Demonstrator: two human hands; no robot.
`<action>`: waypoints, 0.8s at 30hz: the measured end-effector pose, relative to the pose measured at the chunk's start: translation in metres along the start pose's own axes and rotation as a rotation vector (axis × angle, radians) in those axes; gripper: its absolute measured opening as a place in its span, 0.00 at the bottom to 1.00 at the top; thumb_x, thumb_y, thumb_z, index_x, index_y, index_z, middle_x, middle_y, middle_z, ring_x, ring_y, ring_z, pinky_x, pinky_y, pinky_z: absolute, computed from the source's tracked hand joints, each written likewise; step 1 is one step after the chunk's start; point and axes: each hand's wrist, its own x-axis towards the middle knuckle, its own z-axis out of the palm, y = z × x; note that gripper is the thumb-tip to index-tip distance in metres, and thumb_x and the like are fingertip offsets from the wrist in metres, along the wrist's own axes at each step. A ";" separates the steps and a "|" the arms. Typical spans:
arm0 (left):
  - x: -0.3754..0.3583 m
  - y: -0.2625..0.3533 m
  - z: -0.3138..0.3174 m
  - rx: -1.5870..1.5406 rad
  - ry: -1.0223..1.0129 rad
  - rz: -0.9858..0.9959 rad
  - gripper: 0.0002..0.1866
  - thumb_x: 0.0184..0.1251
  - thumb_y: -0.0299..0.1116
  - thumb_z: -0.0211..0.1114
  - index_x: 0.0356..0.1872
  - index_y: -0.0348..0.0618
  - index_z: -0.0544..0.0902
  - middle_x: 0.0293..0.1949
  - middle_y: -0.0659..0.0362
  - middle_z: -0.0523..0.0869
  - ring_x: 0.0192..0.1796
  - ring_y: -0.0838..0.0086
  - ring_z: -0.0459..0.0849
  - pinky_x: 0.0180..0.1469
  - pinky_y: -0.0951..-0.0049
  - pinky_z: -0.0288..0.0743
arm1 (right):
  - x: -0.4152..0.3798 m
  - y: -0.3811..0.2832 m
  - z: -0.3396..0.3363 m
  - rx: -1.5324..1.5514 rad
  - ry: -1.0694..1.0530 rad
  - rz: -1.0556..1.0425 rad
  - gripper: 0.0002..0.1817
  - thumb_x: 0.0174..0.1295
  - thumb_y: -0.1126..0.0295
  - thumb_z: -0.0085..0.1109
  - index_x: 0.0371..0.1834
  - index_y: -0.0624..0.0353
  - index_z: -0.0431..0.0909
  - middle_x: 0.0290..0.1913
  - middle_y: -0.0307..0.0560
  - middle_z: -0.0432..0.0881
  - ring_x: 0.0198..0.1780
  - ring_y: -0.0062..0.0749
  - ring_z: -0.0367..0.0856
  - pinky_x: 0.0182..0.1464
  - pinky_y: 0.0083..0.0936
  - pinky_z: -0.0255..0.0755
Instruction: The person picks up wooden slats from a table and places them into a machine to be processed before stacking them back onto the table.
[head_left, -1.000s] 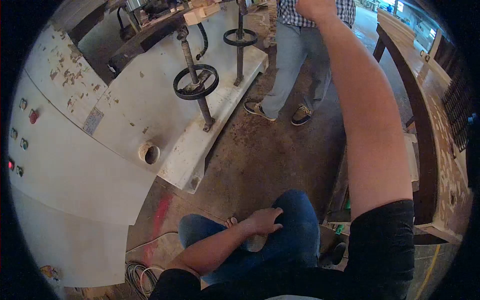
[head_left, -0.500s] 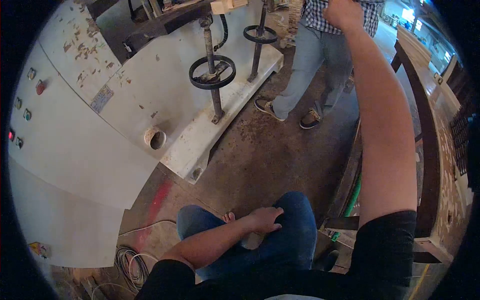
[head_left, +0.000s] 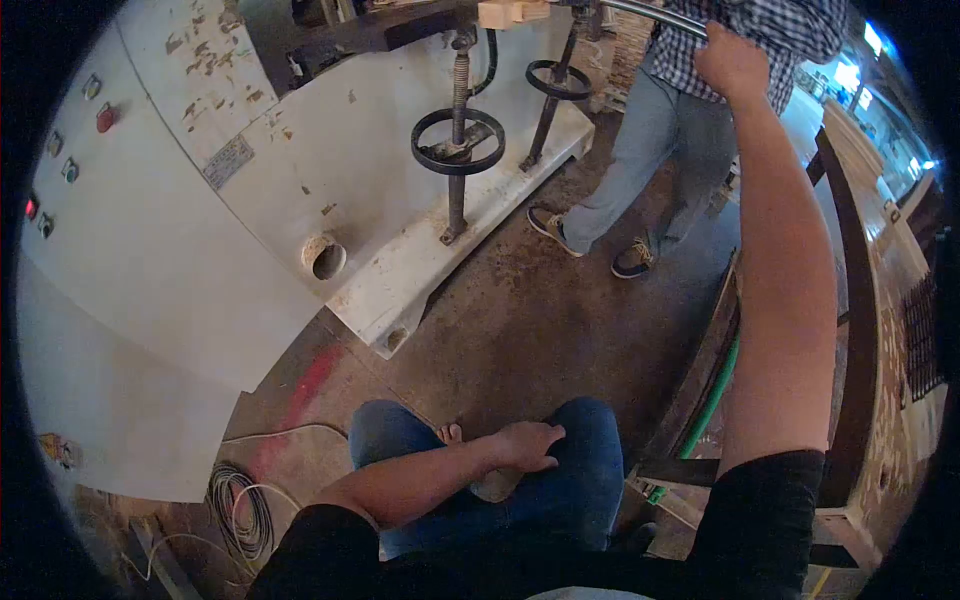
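Observation:
My right hand [head_left: 733, 65] is raised at the upper right, its fingers wrapped round the end of a shiny metal bar [head_left: 655, 12]. The bar runs up and left out of view, so its far end is hidden. My left hand [head_left: 528, 446] lies across my lap by the right thigh of my jeans [head_left: 585, 460], fingers loosely stretched and nothing in them. Left of the bar stands a pale machine [head_left: 370, 120] with two black handwheels [head_left: 458, 141] on threaded rods. Pieces of light wood [head_left: 512, 12] rest on top of it.
A person in a checked shirt and grey trousers [head_left: 640, 140] stands just beyond my right hand. A wooden frame [head_left: 870, 330] and a green hose [head_left: 708, 400] are on the right. A coiled cable [head_left: 240, 515] lies on the floor at lower left. Control buttons [head_left: 105, 118] dot the machine panel.
The view has shifted, so the machine appears further right. The metal bar in my right hand has come into sight. My left hand stays on my lap.

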 end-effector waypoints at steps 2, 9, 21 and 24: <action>-0.002 0.001 0.001 -0.008 0.013 -0.012 0.34 0.68 0.49 0.65 0.68 0.39 0.69 0.61 0.42 0.80 0.64 0.47 0.78 0.66 0.50 0.72 | -0.002 -0.001 0.001 0.006 0.019 -0.002 0.23 0.62 0.59 0.54 0.61 0.52 0.77 0.52 0.58 0.86 0.53 0.55 0.86 0.56 0.50 0.78; -0.004 0.012 -0.012 -0.023 -0.094 -0.067 0.35 0.69 0.49 0.64 0.70 0.37 0.68 0.67 0.42 0.76 0.68 0.46 0.75 0.69 0.51 0.69 | -0.007 -0.003 -0.014 -0.034 -0.073 0.013 0.24 0.63 0.60 0.53 0.62 0.52 0.76 0.55 0.57 0.85 0.56 0.54 0.84 0.58 0.51 0.76; -0.005 0.005 -0.002 -0.021 0.017 -0.001 0.34 0.69 0.45 0.66 0.70 0.37 0.68 0.61 0.41 0.79 0.66 0.46 0.76 0.67 0.50 0.71 | -0.007 -0.008 -0.019 -0.018 -0.102 0.073 0.24 0.63 0.58 0.51 0.62 0.51 0.75 0.58 0.57 0.84 0.59 0.54 0.83 0.62 0.52 0.74; -0.002 0.003 0.001 -0.003 0.001 -0.018 0.34 0.69 0.45 0.66 0.70 0.37 0.68 0.62 0.41 0.79 0.66 0.46 0.76 0.67 0.51 0.72 | -0.003 -0.007 -0.019 -0.021 -0.125 0.049 0.22 0.64 0.58 0.51 0.60 0.51 0.75 0.57 0.56 0.84 0.59 0.52 0.83 0.62 0.52 0.73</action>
